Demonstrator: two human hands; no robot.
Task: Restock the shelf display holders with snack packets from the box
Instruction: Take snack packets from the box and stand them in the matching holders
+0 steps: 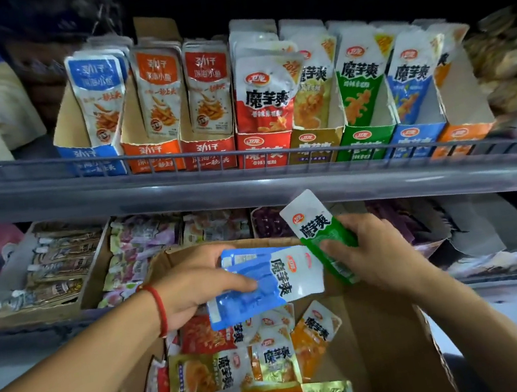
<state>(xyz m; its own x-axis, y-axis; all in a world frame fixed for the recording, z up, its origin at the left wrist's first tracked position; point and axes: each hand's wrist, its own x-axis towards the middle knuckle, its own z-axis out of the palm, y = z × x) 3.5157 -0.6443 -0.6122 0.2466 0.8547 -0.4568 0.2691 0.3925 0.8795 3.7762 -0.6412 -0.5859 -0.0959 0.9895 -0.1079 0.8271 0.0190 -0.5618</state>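
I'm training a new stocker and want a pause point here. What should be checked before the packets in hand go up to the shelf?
1. Right hand grips the green packet: ok, fingers curled round its lower half.
2. Left hand holds the blue packets: ok, thumb on top; how many, cannot tell.
3. Green holder has room: cannot tell, packets stand in it and the back is hidden.
4. Blue holder has room: cannot tell, same reason.
5. Colours match holders: ok, both flavours have a holder on the upper shelf.
6. Box still holds stock: ok, mixed packets lie inside.
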